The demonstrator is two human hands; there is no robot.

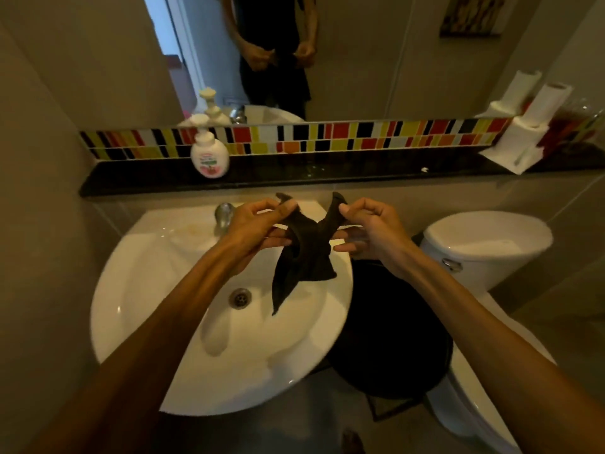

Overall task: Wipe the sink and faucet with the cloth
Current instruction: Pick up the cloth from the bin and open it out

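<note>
We see the left hand (258, 224) pinching one upper corner of the cloth (306, 253) between thumb and curled fingers, and the right hand (366, 229) pinching the other corner the same way, so the dark cloth hangs stretched between them with its loose end drooping in a point. We take the sink (157, 290) as our landmark: the cloth is held in the air above its back right part, not touching the bowl, and its tip hangs just right of the drain (240, 297) at the bowl's middle. The faucet (223, 215) stands at the back rim of the sink, just left of the left hand and partly hidden by it. Behind the sink runs a dark ledge (327, 176), with a soap bottle (209, 154) on it behind the faucet and a white holder (520, 145) far to the right. A strip of coloured tiles (327, 136) and a mirror (360, 60) rise behind the ledge. Right of the sink stands a toilet (487, 240), and between the two, lower down, a dark round bin (393, 339).
</note>
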